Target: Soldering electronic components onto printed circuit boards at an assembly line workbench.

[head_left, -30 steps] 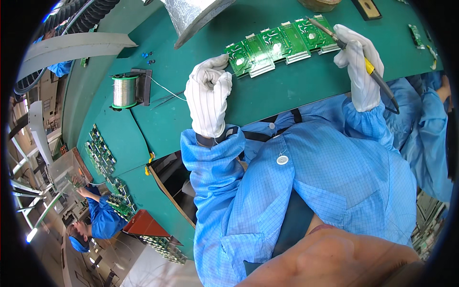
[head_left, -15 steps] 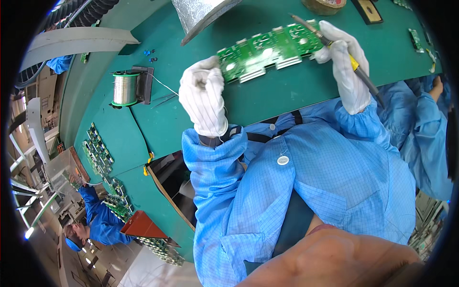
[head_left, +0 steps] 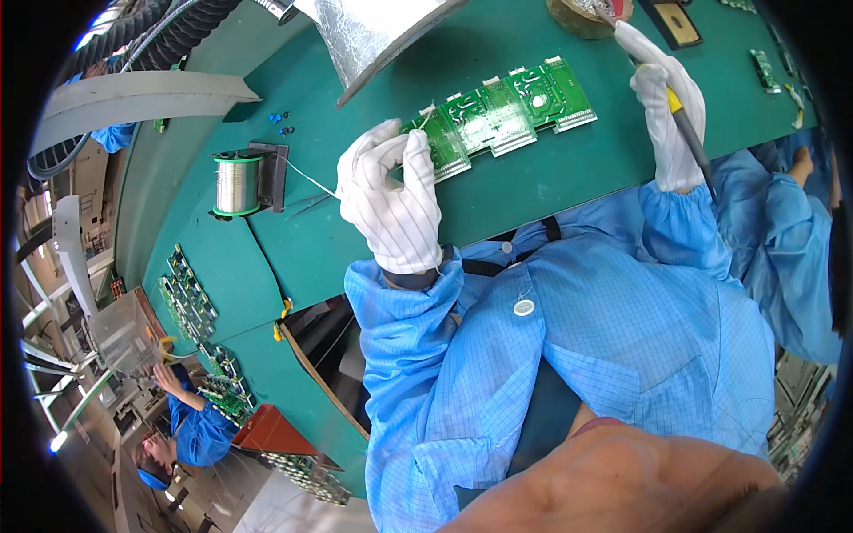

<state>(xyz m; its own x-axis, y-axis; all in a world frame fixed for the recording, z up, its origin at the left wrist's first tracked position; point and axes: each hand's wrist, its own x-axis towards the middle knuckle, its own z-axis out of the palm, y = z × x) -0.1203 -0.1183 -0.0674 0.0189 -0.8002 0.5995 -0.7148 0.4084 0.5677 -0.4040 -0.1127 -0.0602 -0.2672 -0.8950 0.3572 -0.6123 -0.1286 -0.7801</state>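
Note:
A long green circuit board (head_left: 498,111) lies on the green bench before me, white connectors along its far edge. My left hand (head_left: 386,191), in a white striped glove, is closed at the board's left end. Its fingers pinch solder wire (head_left: 311,180), which runs from a spool (head_left: 236,186) on a dark stand; a short end pokes out above the fingertips. My right hand (head_left: 671,147), gloved too, is closed around a soldering iron (head_left: 691,140) with a yellow band. The iron's front end reaches toward a round brown pot (head_left: 586,19) at the far edge.
A foil-covered hood (head_left: 378,40) hangs beyond the board. Right of the pot sits a dark tray (head_left: 673,24) with a tan pad. More circuit boards (head_left: 187,298) lie at left, near a red-brown bin (head_left: 275,431). A co-worker in blue (head_left: 200,431) is at lower left.
My right hand has carried the iron away from the board to the pot. The board now lies lower and flatter, turned differently. My left hand has shifted slightly right, onto its left end.

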